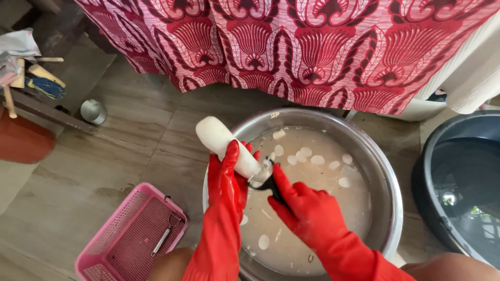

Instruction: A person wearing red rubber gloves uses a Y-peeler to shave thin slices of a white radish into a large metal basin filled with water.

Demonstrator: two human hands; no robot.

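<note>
- Knees [172, 265] show bare at the bottom edge, one on each side of the gloved arms.
- Left hand [229, 174], in a red rubber glove, is clamped round a long white peeled root [225, 145], held tilted over the near-left rim of the basin [388, 171].
- Right hand [302, 205], gloved the same, is closed on a black-handled peeler [266, 179] whose blade touches the root's lower end.
- Inside the steel basin, cloudy water carries white round slices [317, 160] floating mostly toward the far side; the near water is more open.
- Pink mesh basket [112, 244] lies on the floor just left of the basin, near the left knee, with a small metal tool [165, 237] in it.
- Grey tub [432, 156] of clear water stands just right of the basin, cut by the right edge.
- Floor [120, 156] is grey wood-look planks, open between basket and far wall.
- Small metal can [94, 111] sits on the floor at far left, by a low shelf with wooden-handled tools [44, 78].
- Red-and-white patterned cloth [312, 47] hangs across the far side, its hem just behind the basin.
</note>
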